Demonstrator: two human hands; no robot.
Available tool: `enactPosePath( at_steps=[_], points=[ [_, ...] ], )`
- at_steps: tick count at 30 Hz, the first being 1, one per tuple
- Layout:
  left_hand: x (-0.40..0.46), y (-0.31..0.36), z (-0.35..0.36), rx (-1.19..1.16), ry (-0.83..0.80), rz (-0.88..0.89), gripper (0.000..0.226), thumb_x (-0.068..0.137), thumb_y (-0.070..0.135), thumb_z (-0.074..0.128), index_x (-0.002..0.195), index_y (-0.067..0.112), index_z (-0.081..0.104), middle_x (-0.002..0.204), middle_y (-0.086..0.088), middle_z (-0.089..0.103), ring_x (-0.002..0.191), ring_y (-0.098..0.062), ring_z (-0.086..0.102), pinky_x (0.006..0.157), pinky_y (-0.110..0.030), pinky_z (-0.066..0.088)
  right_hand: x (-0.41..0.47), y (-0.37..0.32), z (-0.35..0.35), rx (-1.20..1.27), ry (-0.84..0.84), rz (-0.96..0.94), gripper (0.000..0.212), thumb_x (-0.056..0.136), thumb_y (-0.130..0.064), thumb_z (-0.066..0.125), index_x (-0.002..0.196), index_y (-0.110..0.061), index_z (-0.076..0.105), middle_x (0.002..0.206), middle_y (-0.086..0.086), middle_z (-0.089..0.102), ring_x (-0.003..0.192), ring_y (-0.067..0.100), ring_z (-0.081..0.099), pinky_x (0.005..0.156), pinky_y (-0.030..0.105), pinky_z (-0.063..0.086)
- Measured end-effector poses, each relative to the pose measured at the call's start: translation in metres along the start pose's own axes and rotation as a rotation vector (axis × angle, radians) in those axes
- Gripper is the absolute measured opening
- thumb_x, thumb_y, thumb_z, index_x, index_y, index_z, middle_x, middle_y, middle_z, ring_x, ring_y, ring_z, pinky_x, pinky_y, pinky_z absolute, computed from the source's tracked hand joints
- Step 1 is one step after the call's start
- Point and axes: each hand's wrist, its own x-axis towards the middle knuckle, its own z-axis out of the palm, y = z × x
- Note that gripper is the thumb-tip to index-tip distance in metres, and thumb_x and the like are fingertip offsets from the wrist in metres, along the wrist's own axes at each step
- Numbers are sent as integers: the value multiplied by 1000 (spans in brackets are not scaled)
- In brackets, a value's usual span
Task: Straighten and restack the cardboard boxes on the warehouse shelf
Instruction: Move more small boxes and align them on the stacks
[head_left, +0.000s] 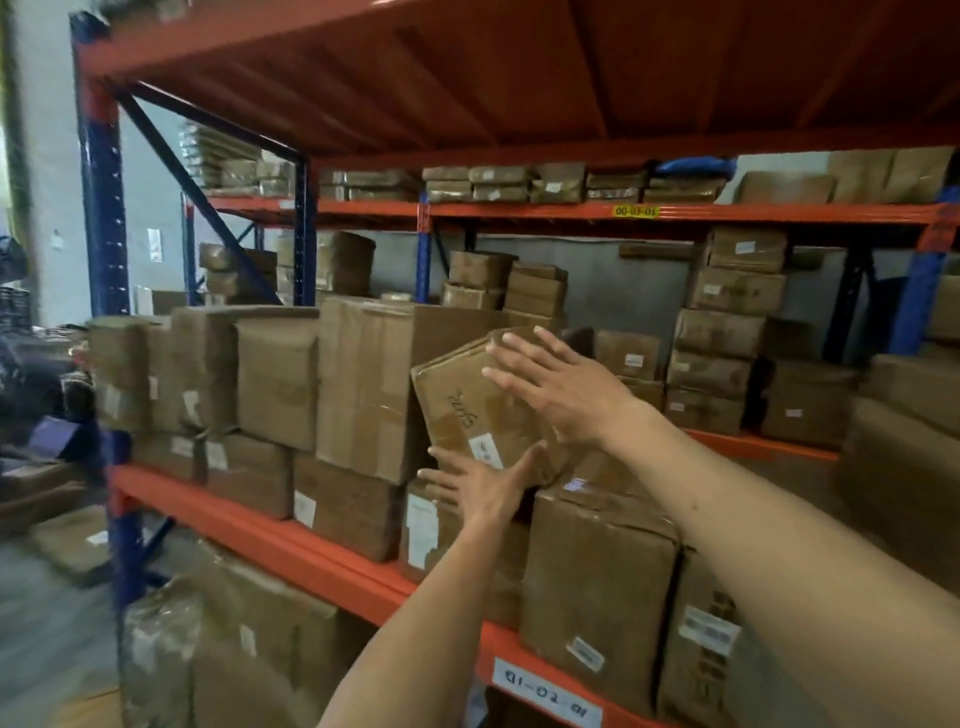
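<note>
Single head-worn wide view, close to the shelf (291, 540), facing forward and slightly left. Both forearms enter from lower right of the frame. Edges blurred; upper shelf deck fills the top.

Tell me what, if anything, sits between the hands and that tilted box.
Nothing visible does. The right hand lies flat on the upper face of the tilted box, and the left hand presses at its lower edge. Both hands are open. The tall box stands close on its left.
</note>
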Motion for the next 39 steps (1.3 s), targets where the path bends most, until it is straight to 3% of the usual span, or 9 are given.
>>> enactPosePath(
  at_steps=[4,7,12,15,17,21,26,33,39],
  points=[
    [41,-3,-4,-2,-60,-25,162,50,83,74,147,9,-33,155,-28,-29,146,-43,-21,117,-59,-7,58,-20,18,-95,-155,-20,126,79,-28,80,155,-23,-20,161,10,-28,147,26,-27,117,44,-20],
    [56,-6,4,-23,-53,-31,167,47,75,81,143,10,-38,156,-25,-28,146,-42,-21,115,-61,-7,85,-24,29,-188,-238,-21,115,88,-19,69,154,-21,-24,158,11,-35,145,26,-31,113,43,-24],
    [63,-5,10,33,12,30,165,47,72,80,144,4,-34,155,-29,-5,145,-45,1,116,-60,8,126,-18,29,-297,-312,-94,117,87,-22,70,153,-26,-26,158,9,-35,143,26,-33,111,46,-25],
    [69,-9,4,101,-2,86,160,51,66,81,146,4,-31,155,-30,-4,144,-46,3,116,-60,12,144,-15,28,-350,-313,-135,127,80,-21,77,152,-29,-28,159,6,-35,145,26,-31,120,51,-13],
    [76,-17,-5,223,-16,235,158,51,66,81,147,6,-30,156,-30,-5,145,-46,1,116,-60,10,147,-8,25,-425,-361,-153,134,75,-25,81,152,-28,-28,159,7,-34,145,27,-30,120,53,-13],
    [87,-21,-25,448,-93,522,159,50,64,83,146,8,-31,156,-32,-8,145,-48,-3,117,-62,4,126,16,26,-386,-434,-154,159,51,-60,88,152,-22,-29,157,9,-38,143,32,-34,112,51,-25],
    [77,10,-23,618,-72,753,155,52,72,77,148,7,-25,154,-35,-4,141,-52,1,113,-67,5,88,47,15,-303,-425,-59,166,43,-61,90,153,-16,-27,162,15,-25,145,30,-31,114,47,-26],
    [73,58,-15,977,-49,1179,146,58,76,71,151,11,-20,152,-36,-3,140,-53,2,112,-70,5,14,65,21,-184,-366,215,150,52,-56,83,155,-10,-16,157,26,11,146,42,11,122,50,6],
    [56,68,1,1038,0,1481,149,46,76,75,154,9,-3,148,-36,10,135,-54,16,109,-71,15,-49,57,27,-169,-315,386,159,41,-65,86,156,-4,-6,150,29,24,137,45,25,120,53,14]
  ],
)
